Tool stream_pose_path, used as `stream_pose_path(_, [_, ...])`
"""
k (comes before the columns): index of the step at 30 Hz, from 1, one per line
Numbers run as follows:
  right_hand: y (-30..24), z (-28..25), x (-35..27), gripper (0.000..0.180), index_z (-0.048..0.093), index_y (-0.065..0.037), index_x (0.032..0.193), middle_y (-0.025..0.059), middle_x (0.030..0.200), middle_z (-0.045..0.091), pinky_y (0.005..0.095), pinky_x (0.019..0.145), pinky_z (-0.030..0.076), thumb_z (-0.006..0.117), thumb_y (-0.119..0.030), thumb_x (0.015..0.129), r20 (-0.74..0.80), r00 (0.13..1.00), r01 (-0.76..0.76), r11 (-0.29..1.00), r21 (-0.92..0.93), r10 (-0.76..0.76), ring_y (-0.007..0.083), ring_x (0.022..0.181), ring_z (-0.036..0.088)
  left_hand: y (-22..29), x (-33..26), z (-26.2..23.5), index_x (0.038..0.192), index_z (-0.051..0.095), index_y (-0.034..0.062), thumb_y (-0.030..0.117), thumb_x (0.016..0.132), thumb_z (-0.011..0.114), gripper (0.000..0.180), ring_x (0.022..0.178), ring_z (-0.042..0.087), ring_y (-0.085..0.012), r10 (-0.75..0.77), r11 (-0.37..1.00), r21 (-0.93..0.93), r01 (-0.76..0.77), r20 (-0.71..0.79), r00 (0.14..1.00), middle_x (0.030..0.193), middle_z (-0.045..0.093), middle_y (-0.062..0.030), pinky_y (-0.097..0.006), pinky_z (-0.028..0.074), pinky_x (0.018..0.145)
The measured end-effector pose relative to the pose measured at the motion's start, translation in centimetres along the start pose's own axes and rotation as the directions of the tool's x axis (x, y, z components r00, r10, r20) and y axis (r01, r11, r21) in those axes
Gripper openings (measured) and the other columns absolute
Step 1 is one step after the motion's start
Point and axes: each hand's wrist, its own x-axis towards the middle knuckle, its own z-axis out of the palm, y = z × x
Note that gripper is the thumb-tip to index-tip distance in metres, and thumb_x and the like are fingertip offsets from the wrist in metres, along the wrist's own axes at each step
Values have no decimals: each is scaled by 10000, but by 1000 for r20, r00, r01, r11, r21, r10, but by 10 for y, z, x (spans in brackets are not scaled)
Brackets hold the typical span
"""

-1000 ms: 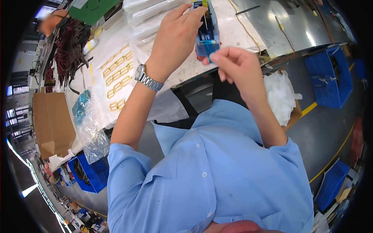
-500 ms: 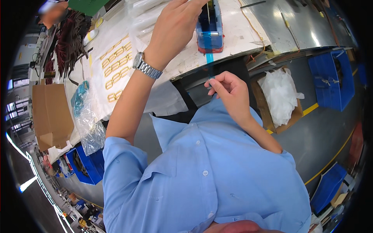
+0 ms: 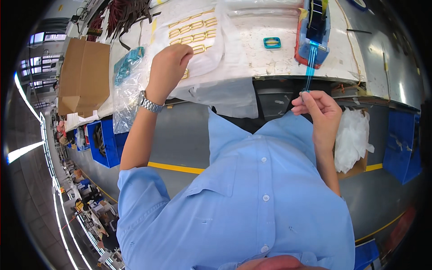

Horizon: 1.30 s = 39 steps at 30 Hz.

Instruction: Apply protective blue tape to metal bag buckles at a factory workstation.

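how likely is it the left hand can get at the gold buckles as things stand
Most likely yes: the left hand is right by the gold buckles, which lie in rows on a white sheet, and nothing appears to block it.

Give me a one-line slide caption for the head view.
Right hand holding blue tape stretched from its dispenser, left hand over rows of gold buckles.
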Motion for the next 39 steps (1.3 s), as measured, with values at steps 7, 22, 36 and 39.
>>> stream_pose_path(7, [-5, 6, -5, 148, 724, 64, 1111, 168, 947, 796, 297, 750, 632, 685, -68, 1058, -31, 999, -28, 999, 43, 29, 179, 776, 769, 6, -50, -10, 994, 673, 47, 62, 912, 741, 107, 864, 680, -333, 0, 992, 125, -10, 79, 997, 918, 705, -110, -432, 546, 764])
stream_pose_path(22, [2, 1, -1, 97, 657, 39, 1070, 176, 1023, 802, 298, 750, 635, 671, -57, 1064, 66, 998, -34, 988, 152, 24, 183, 847, 787, -50, -44, -4, 992, 741, -12, 105, 962, 763, 123, 741, 592, -60, -440, 713, -419, 563, 358, 824, 847, 694, 19, -235, 505, 693])
stream_pose_path(36, [-5, 7, -15, 114, 638, 55, 1124, 202, 1057, 797, 321, 805, 643, 640, -51, 1081, 70, 997, -30, 993, 116, 22, 199, 880, 790, 128, 10, -5, 1091, 715, 10, 148, 1042, 716, 146, 827, 607, -120, -79, -83, -832, 548, 554, 829, 981, 720, -51, -274, 500, 784])
stream_pose_path(39, [-6, 7, -15, 114, 615, 52, 1126, 165, 1063, 799, 300, 822, 640, 618, -56, 1092, 76, 997, -22, 992, 126, 12, 178, 931, 787, 161, 21, 12, 1088, 767, 3, 119, 999, 775, 146, 833, 661, -85, 51, -99, -808, 580, 578, 814, 961, 756, -27, -243, 522, 775])
